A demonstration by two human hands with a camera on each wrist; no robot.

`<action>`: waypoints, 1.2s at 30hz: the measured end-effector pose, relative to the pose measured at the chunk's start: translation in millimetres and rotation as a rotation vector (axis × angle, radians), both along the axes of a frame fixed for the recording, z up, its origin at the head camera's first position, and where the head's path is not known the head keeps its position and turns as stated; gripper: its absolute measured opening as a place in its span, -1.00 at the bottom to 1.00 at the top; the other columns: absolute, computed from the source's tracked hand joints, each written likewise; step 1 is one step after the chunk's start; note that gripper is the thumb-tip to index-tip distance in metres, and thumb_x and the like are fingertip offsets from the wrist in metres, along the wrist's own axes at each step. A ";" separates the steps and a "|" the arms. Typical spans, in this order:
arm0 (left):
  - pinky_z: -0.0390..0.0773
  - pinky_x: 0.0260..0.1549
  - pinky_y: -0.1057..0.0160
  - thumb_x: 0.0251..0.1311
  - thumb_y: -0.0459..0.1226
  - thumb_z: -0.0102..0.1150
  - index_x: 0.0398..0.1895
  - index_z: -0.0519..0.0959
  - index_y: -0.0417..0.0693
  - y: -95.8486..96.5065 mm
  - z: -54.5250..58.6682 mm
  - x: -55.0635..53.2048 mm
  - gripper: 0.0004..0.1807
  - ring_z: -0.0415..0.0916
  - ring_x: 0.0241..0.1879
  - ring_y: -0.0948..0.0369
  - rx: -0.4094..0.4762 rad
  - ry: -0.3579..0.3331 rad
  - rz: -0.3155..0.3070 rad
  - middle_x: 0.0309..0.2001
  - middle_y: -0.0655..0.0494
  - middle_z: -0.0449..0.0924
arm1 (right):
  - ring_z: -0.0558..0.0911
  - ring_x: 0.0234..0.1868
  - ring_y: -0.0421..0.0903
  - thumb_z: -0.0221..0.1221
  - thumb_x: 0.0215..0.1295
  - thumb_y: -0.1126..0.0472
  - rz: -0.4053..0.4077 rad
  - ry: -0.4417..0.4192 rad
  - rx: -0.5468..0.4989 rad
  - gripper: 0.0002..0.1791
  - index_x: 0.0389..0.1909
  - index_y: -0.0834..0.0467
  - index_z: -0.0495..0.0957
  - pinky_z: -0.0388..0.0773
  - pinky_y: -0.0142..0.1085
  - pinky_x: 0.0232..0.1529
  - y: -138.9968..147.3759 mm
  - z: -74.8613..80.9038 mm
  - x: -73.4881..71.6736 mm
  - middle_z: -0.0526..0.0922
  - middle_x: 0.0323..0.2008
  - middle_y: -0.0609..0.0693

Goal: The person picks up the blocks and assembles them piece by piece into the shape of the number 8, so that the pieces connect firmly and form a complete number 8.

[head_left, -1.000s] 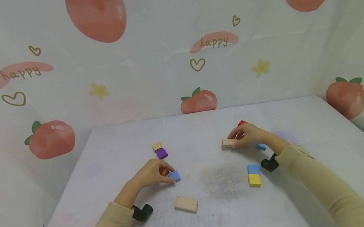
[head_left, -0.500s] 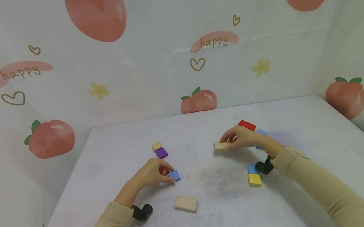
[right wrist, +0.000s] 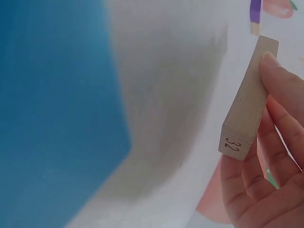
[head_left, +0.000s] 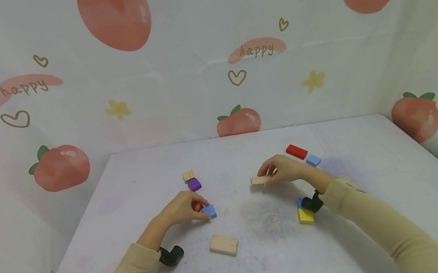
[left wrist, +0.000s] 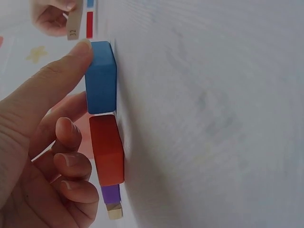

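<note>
A fruit-printed backdrop (head_left: 185, 89) is filling the head view's upper half; on the white bench (head_left: 285, 270) below, a red block (head_left: 297, 152) is lying right of centre, a purple block (head_left: 194, 185) left.

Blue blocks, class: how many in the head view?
3: one blue block in the left hand, one beside the red block, one behind the yellow block, partly covered. The right arm may hide more.
</note>
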State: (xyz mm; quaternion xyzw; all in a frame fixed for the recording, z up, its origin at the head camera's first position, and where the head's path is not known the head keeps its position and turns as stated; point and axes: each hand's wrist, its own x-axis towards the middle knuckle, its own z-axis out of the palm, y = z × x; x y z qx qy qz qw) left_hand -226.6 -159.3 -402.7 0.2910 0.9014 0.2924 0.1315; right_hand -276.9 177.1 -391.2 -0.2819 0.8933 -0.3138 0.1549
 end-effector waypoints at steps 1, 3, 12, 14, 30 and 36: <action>0.26 -0.53 0.48 -0.06 -0.16 0.40 -0.23 0.66 -0.23 -0.1 0.0 0.0 -0.63 0.26 -0.55 0.38 0.000 -0.001 0.000 -0.61 0.22 0.38 | 0.55 -0.20 -0.13 0.32 0.09 0.15 0.004 0.000 0.002 -0.69 -0.14 0.17 0.62 0.55 -0.28 -0.10 -1.6 0.2 0.4 0.66 -0.19 0.05; 0.26 -0.53 0.48 -0.06 -0.16 0.40 -0.23 0.66 -0.23 -0.2 0.0 0.1 -0.63 0.26 -0.55 0.38 0.000 -0.003 0.000 -0.61 0.22 0.38 | 0.55 -0.20 -0.13 0.32 0.08 0.16 0.011 -0.001 0.003 -0.70 -0.15 0.17 0.62 0.54 -0.29 -0.11 -4.8 1.1 1.2 0.66 -0.20 0.04; 0.26 -0.54 0.48 -0.06 -0.17 0.40 -0.22 0.66 -0.24 -0.8 -0.5 -0.2 -0.63 0.26 -0.55 0.39 0.007 0.000 -0.005 -0.61 0.21 0.39 | 0.56 -0.20 -0.13 0.33 0.07 0.15 0.023 -0.007 0.008 -0.70 -0.17 0.16 0.62 0.52 -0.33 -0.14 -17.9 2.8 1.0 0.66 -0.21 0.03; 0.26 -0.54 0.48 -0.06 -0.17 0.40 -0.22 0.66 -0.24 -0.9 -0.9 -0.4 -0.63 0.26 -0.55 0.39 0.006 -0.001 -0.005 -0.61 0.22 0.38 | 0.56 -0.20 -0.12 0.34 0.06 0.16 0.030 0.000 0.007 -0.70 -0.18 0.18 0.62 0.52 -0.33 -0.14 -20.6 2.1 -0.3 0.67 -0.22 0.04; 0.26 -0.52 0.48 -0.05 -0.16 0.40 -0.20 0.66 -0.22 0.4 -0.6 -0.1 -0.63 0.26 -0.54 0.38 -0.012 -0.013 0.004 -0.60 0.23 0.36 | 0.53 -0.27 -0.14 0.36 0.03 0.19 -0.013 -0.028 0.042 -0.71 -0.21 0.18 0.62 0.51 -0.36 -0.20 -33.1 -4.3 -2.8 0.64 -0.25 0.04; 0.26 -0.52 0.48 -0.05 -0.17 0.40 -0.20 0.65 -0.21 1.5 -0.2 0.3 -0.63 0.26 -0.54 0.38 -0.008 -0.020 0.006 -0.60 0.24 0.35 | 0.53 -0.26 -0.15 0.36 0.04 0.17 -0.030 -0.054 0.071 -0.71 -0.20 0.15 0.61 0.51 -0.36 -0.18 -36.0 -7.2 -2.5 0.63 -0.23 0.02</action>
